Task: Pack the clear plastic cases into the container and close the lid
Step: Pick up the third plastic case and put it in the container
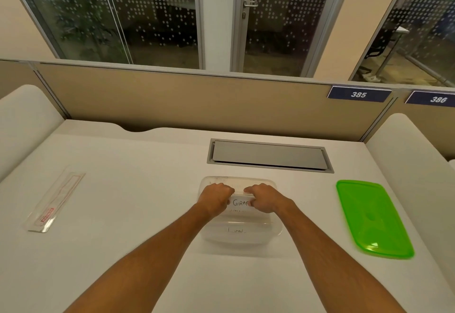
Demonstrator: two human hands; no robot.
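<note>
While the white counter [123,202] carries everything in view, the packing looks only partly done. The green lid [371,216] lies flat on the counter well to the right of the container [242,235], so the closing step is not yet done. The clear container sits in the middle of the counter, just in front of the grey cable hatch [269,155], and it is open at the top. Inside it, white labels with handwriting show through, one near the front wall and one between the hands, which suggests that cases already lie in there, though how many cannot be told. Both hands work at the far half of the container: the left hand [215,198] and the right hand [263,198] have their fingers curled down over a clear case [240,203] with a label, apparently gripping it and seating it in place. One more long clear case [55,202] lies on the counter well to the left, untouched; it appears to be left to pack before the lid goes on.
</note>
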